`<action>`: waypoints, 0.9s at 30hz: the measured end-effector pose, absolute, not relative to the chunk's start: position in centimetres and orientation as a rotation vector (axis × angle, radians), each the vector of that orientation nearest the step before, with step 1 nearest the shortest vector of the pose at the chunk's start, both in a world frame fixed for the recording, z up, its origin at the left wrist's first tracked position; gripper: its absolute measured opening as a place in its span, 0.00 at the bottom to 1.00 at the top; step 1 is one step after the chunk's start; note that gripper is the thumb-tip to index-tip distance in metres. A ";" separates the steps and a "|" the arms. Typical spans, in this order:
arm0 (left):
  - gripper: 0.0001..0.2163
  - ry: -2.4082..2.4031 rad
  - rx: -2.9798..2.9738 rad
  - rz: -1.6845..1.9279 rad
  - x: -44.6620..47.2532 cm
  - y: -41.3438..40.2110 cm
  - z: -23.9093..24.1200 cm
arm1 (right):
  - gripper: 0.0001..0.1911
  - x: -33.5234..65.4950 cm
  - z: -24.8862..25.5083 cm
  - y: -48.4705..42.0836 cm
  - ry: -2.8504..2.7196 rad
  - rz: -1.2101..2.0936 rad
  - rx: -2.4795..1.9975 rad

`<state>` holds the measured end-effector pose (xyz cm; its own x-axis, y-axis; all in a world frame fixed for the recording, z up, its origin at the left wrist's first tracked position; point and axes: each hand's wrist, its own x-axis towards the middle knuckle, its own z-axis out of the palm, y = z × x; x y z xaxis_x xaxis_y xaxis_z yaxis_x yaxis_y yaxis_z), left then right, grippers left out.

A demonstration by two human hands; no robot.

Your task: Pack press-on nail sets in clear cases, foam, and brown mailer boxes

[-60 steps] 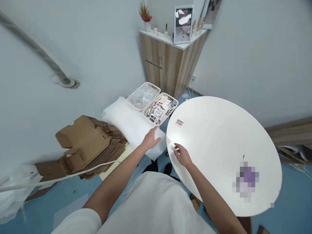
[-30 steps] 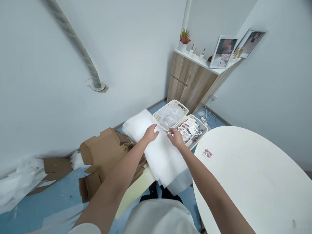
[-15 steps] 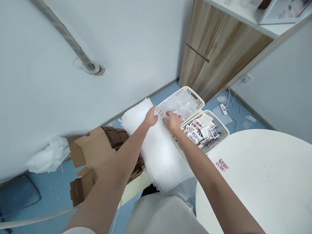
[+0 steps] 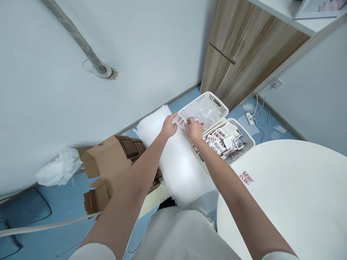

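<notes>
My left hand (image 4: 169,126) is closed at the near left end of a white plastic basket (image 4: 223,105), its thumb and fingertips pinching the edge of what looks like a clear plastic bag. Above the same basket's near side, my right hand (image 4: 194,130) has bent, pinched fingers on this thin film. Loose clear plastic bags (image 4: 206,111) fill the basket. Beside it stands a second white basket (image 4: 248,146) holding several carded sets of press-on nails (image 4: 219,134). Under my forearms lies a stack of white translucent sheets (image 4: 180,171).
A round white table (image 4: 282,195) on the right carries a small set of pink nails (image 4: 246,177). Open cardboard boxes (image 4: 108,159) stand at left, near a white plastic bag (image 4: 59,168). A wood-grain cabinet (image 4: 244,50) and a power strip (image 4: 249,118) are behind.
The view has shifted slightly. My left fingers now reach to the basket's end and pinch the film; my right fingers have drawn together over the bags.
</notes>
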<state>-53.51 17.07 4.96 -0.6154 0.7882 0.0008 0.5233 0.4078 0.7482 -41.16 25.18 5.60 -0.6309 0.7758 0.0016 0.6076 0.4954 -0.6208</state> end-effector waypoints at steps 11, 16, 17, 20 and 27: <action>0.21 2.000 0.926 1.352 -44.7 10.5 8.5 | 0.16 -31.9 9.4 17.8 -1.718 1.393 -1.114; 0.23 1.647 0.800 1.309 -39.8 6.0 9.9 | 0.20 -24.7 10.7 12.8 -1.463 1.527 -1.240; 0.23 1.578 0.763 1.271 -38.9 5.1 10.1 | 0.21 -23.3 10.9 11.7 -1.434 1.516 -1.267; 0.22 1.401 0.694 1.152 -36.2 3.1 10.5 | 0.20 -19.3 11.5 8.5 -1.373 1.474 -1.308; 0.20 1.161 0.711 1.003 -29.1 1.0 11.9 | 0.20 -11.0 13.3 2.4 -1.078 1.515 -1.354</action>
<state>-29.09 1.02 11.92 0.0777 0.9123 -0.4020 -0.2654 0.4076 0.8738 -11.00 2.44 13.28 -0.0890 0.9509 -0.2964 -0.0314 -0.3001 -0.9534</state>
